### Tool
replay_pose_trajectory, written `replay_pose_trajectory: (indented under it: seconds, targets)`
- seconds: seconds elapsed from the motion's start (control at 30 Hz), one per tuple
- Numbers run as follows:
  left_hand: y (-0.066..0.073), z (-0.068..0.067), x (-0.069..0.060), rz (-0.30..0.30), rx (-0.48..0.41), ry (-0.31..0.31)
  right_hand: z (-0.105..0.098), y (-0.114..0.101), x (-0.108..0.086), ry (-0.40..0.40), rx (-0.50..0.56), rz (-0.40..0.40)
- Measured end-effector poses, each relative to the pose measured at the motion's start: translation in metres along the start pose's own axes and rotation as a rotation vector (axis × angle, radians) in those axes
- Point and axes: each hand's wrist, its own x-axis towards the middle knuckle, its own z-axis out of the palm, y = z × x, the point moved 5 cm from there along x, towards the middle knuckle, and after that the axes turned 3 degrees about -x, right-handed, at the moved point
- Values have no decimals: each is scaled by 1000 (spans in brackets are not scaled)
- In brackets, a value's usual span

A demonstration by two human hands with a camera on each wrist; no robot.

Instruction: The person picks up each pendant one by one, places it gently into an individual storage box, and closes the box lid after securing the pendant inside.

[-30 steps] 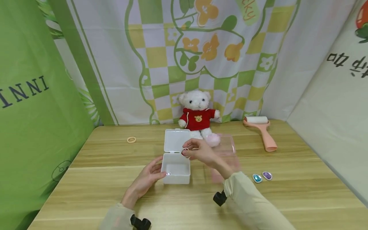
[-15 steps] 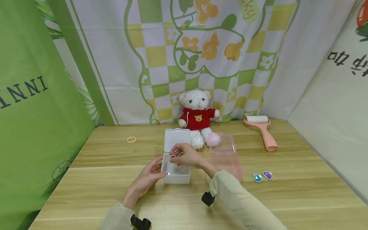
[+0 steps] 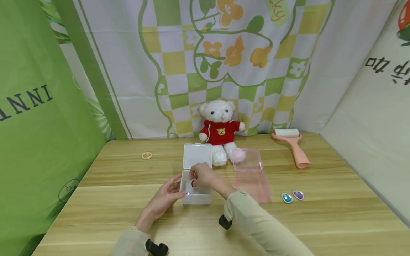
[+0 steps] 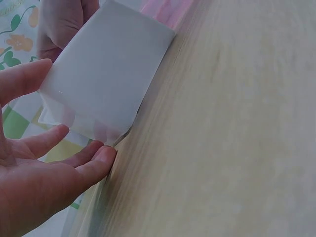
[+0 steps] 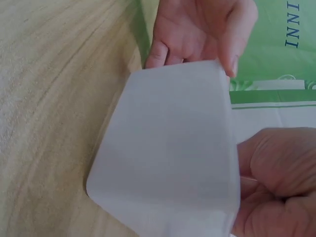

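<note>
A white plastic box (image 3: 196,200) stands on the table with its hinged lid (image 3: 197,155) tipped back. My left hand (image 3: 164,195) holds its left side, thumb over the front-left corner of the rim and fingers along the wall. In the left wrist view those fingertips (image 4: 106,154) touch the box low down. My right hand (image 3: 205,176) reaches down into the box and pinches a red gem with a pale rim (image 3: 193,182). A small shiny piece (image 3: 188,193) shows inside by the left thumb. In the right wrist view the box wall hides the right fingertips.
A pink clear case (image 3: 253,183) lies open right of the box. Behind sits a white teddy bear (image 3: 219,131) in a red hoodie. Teal (image 3: 287,198) and purple (image 3: 298,195) gems and a peach lint roller (image 3: 294,149) lie rightward; a yellowish ring (image 3: 146,155) lies left.
My right hand has moved left from above the box's right rim and down into the box, carrying the red gem. My left hand has stayed on the box.
</note>
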Motion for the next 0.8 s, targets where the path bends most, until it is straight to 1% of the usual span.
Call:
replay_pose_trajectory:
  seconds: [0.1,0.27,0.43,0.67,0.8]
  targets:
    - [0,0,0,-1,-2,3,3,-1,0,-8,-18,43]
    - [0,1,0,-6,-15,4,8,-4,-1,-53,-44,91]
    - [0,1,0,1,-14,-7,13,-5,-1,-80,-117,87]
    - [1,1,0,5,-11,-10,16,-5,0,-48,-231,76]
    - [1,0,-1,2,-9,-8,16,-6,0,-36,-252,65]
